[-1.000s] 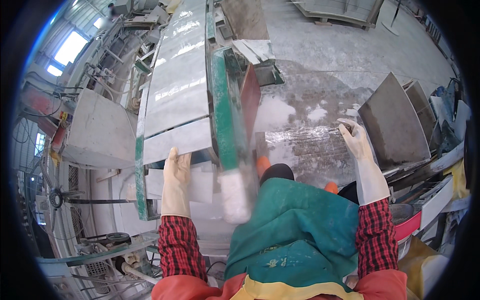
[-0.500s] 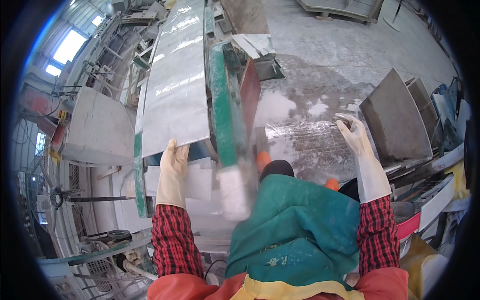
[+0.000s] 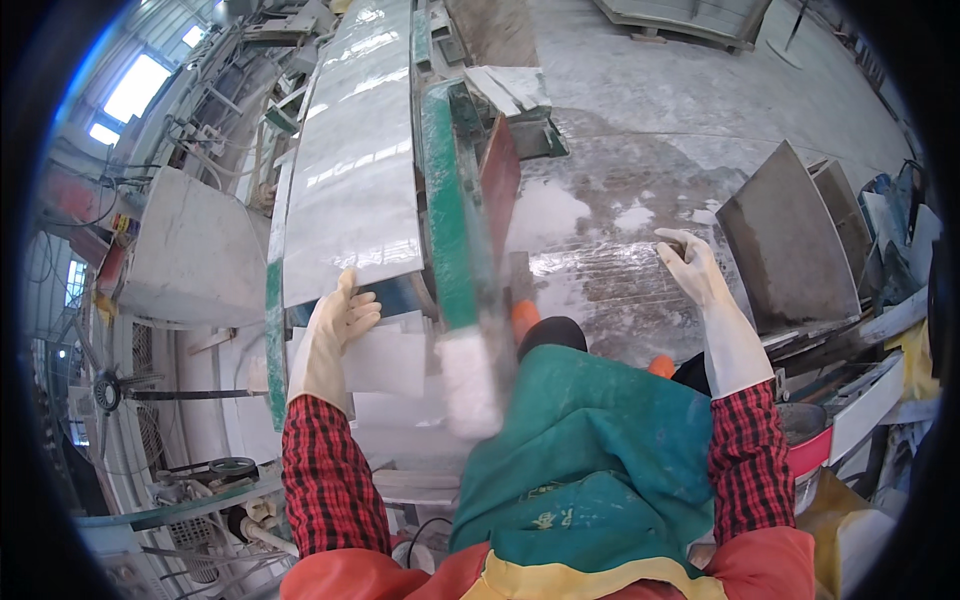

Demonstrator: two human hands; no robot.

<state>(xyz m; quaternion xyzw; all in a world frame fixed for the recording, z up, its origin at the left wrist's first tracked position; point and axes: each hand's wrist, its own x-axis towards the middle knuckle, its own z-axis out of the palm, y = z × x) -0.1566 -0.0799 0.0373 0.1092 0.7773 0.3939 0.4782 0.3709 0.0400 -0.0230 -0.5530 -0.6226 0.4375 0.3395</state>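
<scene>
My left hand (image 3: 338,325), in a pale rubber glove, presses against the near edge of a long grey stone slab (image 3: 355,170) lying on the green-framed machine bed (image 3: 275,340). A green guard rail (image 3: 452,220) with a white, dust-caked end runs along the slab's right side. My right hand (image 3: 690,265), also gloved, is raised in the air over the wet floor, fingers loosely curled, holding nothing. I wear a green apron (image 3: 600,450) and red checked sleeves.
Grey stone slabs (image 3: 785,245) lean upright at the right beside racks. A large pale block (image 3: 190,250) stands at the left. The wet concrete floor (image 3: 620,200) spreads ahead. A belt pulley (image 3: 230,468) sits low on the left.
The long slab has slid away from me along the bed, with my left hand following its near edge forward. My right hand stayed raised at about the same spot.
</scene>
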